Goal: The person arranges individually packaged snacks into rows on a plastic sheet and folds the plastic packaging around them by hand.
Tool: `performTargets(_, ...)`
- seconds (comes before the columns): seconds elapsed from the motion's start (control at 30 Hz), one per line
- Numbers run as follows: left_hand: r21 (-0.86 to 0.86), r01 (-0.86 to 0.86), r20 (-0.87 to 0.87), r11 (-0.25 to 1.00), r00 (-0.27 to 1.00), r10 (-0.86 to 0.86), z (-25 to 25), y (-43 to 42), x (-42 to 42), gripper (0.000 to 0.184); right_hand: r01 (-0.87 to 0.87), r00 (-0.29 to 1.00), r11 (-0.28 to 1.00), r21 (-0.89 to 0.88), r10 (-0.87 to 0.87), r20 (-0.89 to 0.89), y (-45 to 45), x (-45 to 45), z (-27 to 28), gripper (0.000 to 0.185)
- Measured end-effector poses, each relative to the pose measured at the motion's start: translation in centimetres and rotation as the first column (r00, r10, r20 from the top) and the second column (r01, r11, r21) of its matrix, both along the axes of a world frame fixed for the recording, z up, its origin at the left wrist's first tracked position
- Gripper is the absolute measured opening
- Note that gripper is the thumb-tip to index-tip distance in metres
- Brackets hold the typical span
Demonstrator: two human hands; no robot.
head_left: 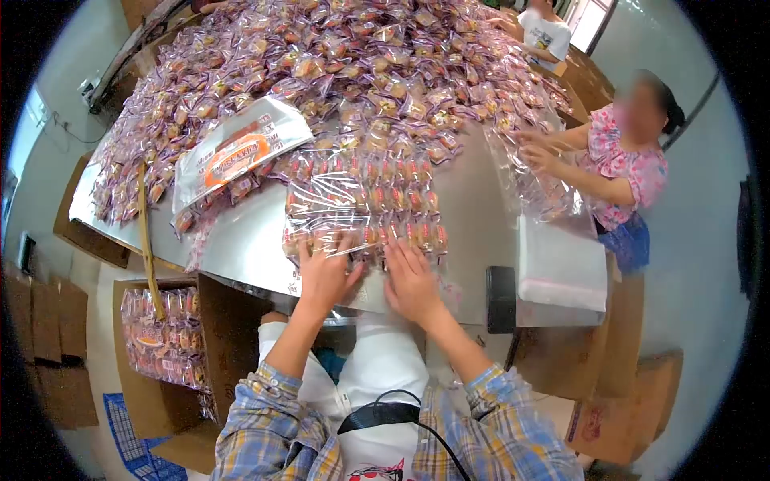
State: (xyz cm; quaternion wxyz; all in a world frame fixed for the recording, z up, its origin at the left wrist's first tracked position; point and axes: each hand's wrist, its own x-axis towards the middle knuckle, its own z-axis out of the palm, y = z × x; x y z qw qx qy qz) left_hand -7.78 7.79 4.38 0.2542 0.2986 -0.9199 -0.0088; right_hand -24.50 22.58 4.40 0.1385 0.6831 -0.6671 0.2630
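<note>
Rows of small wrapped pastries lie on the metal table in front of me, with a clear plastic bag over their left part. My left hand is at the front left of the rows, its fingers apart and partly under the shiny film, touching the nearest packs. On the front row further right rests my right hand, fingers stretched out over the wrappers. Neither hand grips anything. Just beyond lies a printed plastic bag with an orange picture, on top of loose packs.
A large heap of wrapped pastries covers the far table. At left, a cardboard box holds bagged packs. A stack of clear bags and a black phone-like object lie at right. A co-worker handles clear film; another person stands behind.
</note>
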Motion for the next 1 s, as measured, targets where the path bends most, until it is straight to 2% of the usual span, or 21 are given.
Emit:
performTargets(0.07, -0.008, -0.047, 0.030, 0.999, 0.998, 0.047, 0.3, 0.4, -0.6, 0.064, 0.036, 0.999, 0.997, 0.061, -0.034, -0.039, -0.7, -0.2, -0.4, 0.070)
performTargets(0.17, -0.036, -0.052, 0.088, 0.998, 0.995, 0.055, 0.7, 0.8, -1.3, 0.070, 0.057, 0.988, 0.978, 0.199, -0.083, 0.126, -0.3, 0.5, 1.3, 0.070)
performTargets(0.27, -0.114, -0.062, 0.124, 0.992, 0.989, 0.076, -0.4, 0.6, -1.3, 0.072, 0.112, 0.993, 0.990, 0.083, -0.108, -0.053, -0.8, 0.4, 0.7, 0.071)
performTargets(0.33, -0.163, -0.071, 0.145, 0.984, 0.985, 0.095, -0.3, 0.6, -1.5, 0.071, 0.078, 0.995, 0.985, 0.155, -0.067, -0.078, -1.7, 0.1, 2.2, 0.071)
performTargets(0.37, -0.122, -0.057, 0.085, 0.991, 0.994, 0.068, -0.2, 0.8, -1.7, 0.064, 0.067, 0.995, 0.979, 0.193, -0.051, -0.085, -2.2, -0.2, 2.9, 0.072)
performTargets(0.47, -0.038, -0.081, 0.049, 0.996, 0.995, 0.083, -0.2, 1.0, -1.9, 0.053, 0.031, 0.999, 0.982, 0.187, -0.025, -0.036, -4.5, -2.2, 1.4, 0.072)
performTargets(0.5, -0.024, -0.071, 0.041, 0.997, 0.997, 0.072, -0.4, 0.9, -1.8, 0.044, -0.002, 1.000, 0.987, 0.161, -0.002, 0.024, -4.9, -2.5, 1.5, 0.069)
performTargets(0.6, -0.116, -0.078, -0.028, 0.990, 0.997, 0.075, -0.8, 0.6, -2.0, 0.046, 0.019, 0.998, 0.990, 0.137, -0.010, -0.060, -5.1, -2.8, 1.6, 0.062)
performTargets(0.63, -0.110, -0.078, -0.029, 0.991, 0.997, 0.076, -0.8, 0.7, -1.9, 0.055, 0.041, 0.996, 0.994, 0.105, -0.032, -0.086, -5.3, -2.8, 1.2, 0.060)
performTargets(0.7, -0.059, -0.085, -0.052, 0.995, 0.995, 0.082, -0.4, 1.3, -1.8, 0.058, 0.097, 0.988, 0.994, 0.044, -0.090, -0.124, -5.3, -2.3, 0.1, 0.056)
performTargets(0.9, -0.127, -0.124, -0.029, 0.984, 0.992, 0.121, -1.9, 0.7, -2.4, 0.055, 0.228, 0.972, 0.973, -0.012, -0.229, -0.058, -6.2, -1.4, -1.8, 0.054)
performTargets(0.93, -0.160, -0.088, -0.079, 0.983, 0.994, 0.076, -2.1, 0.7, -2.2, 0.057, 0.236, 0.971, 0.972, -0.004, -0.236, -0.048, -6.4, -1.2, -1.9, 0.054)
performTargets(1.0, -0.157, -0.093, -0.021, 0.983, 0.996, 0.090, -1.9, 0.9, -2.2, 0.058, 0.251, 0.967, 0.968, 0.009, -0.250, -0.038, -6.4, -1.0, -1.7, 0.055)
